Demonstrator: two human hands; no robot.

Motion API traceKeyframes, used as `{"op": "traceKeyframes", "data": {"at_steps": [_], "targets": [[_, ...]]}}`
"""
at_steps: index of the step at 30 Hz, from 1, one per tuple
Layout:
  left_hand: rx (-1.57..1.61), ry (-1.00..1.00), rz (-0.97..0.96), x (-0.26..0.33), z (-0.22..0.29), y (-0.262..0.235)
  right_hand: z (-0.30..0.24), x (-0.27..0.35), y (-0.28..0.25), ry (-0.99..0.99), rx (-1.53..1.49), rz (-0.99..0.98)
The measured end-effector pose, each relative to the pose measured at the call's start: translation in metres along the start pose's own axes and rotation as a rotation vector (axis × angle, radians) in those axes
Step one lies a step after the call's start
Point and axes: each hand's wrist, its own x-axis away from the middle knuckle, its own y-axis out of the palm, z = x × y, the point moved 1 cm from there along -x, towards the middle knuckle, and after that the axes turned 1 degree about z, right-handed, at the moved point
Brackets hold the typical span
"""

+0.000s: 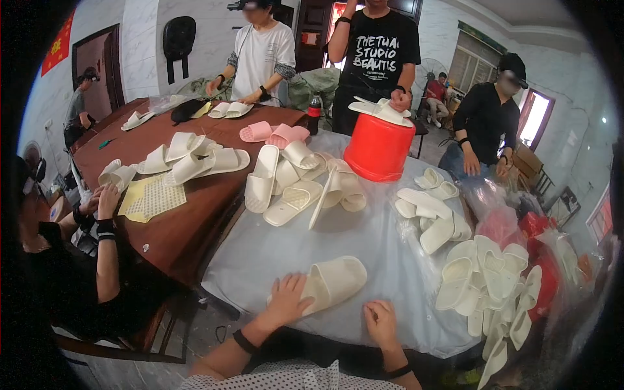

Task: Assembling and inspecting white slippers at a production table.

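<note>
A cream slipper (pixel 338 284) lies on the grey-blue covered table in front of me, with its wide strap facing up. My left hand (pixel 290 300) grips its left end, thumb on the near side and fingers across the top. Just right of the slipper, apart from it, my right hand (pixel 381 323) hovers by the table's near edge. Its fingers are curled together, and whatever may be between them is hidden. Beyond the slipper, several more cream slippers (pixel 286 203) lie in a loose heap, with pink slippers (pixel 286 134) behind them.
A red bucket (pixel 380 151) stands upside down at the back, a person's hand on slippers on top. Stacked slippers (pixel 432 218) and plastic bags (pixel 500 221) crowd the right. On the brown-covered table (pixel 195 224) at left, a person handles a slipper beside a yellow sticker sheet (pixel 153 197).
</note>
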Motion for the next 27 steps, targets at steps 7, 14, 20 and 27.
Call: {"op": "traceKeyframes", "data": {"at_steps": [7,14,20,27], "targets": [[-0.045,-0.04,-0.037,-0.006,0.01,0.004,-0.004,0.004,-0.003,0.01,-0.003,0.01],[0.015,0.101,0.075,0.0,-0.005,0.008,0.005,0.003,0.012,-0.01,-0.091,0.047],[0.227,0.064,0.126,0.004,-0.005,0.015,-0.014,0.026,-0.015,0.012,-0.187,0.246],[0.313,0.444,-0.057,-0.007,0.131,0.001,-0.017,0.153,-0.066,0.262,-0.102,0.455]]}}
